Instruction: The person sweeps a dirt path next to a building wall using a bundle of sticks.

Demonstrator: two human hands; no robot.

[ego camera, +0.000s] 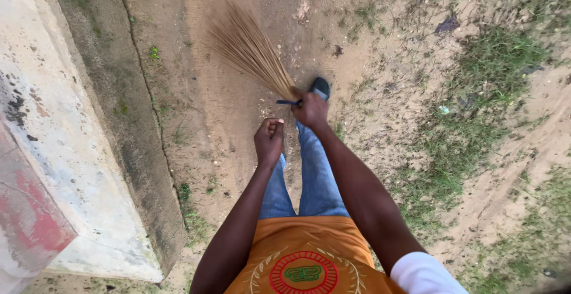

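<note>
the broom (250, 53) is a bundle of thin, dry straw-coloured sticks with no long handle, bound near its base by a dark band (288, 102). it fans out up and to the left of the grip, its tips blurred over the bare dirt path (238, 133). the right hand (311, 110) is closed around the bound base, just behind the band, and that looks the proper place to hold it: there the sticks are packed tight and stiff, while farther out they spread and flex. the bundle appears light, easy for one hand, springy at the tips and a little brittle, so single sticks could snap or slip out if the band loosens.

the left hand (269, 138) sits just below and left of the grip, curled into a fist; whether it holds anything cannot be told. directly beyond the grip a dark shoe (320, 87) shows, and under both hands run blue jeans (318, 175) and an orange shirt (309, 258). well left of the grip lies a concrete slab (65, 151) with a red patch, and to the right patchy grass (476, 91) breaks the sand.
</note>
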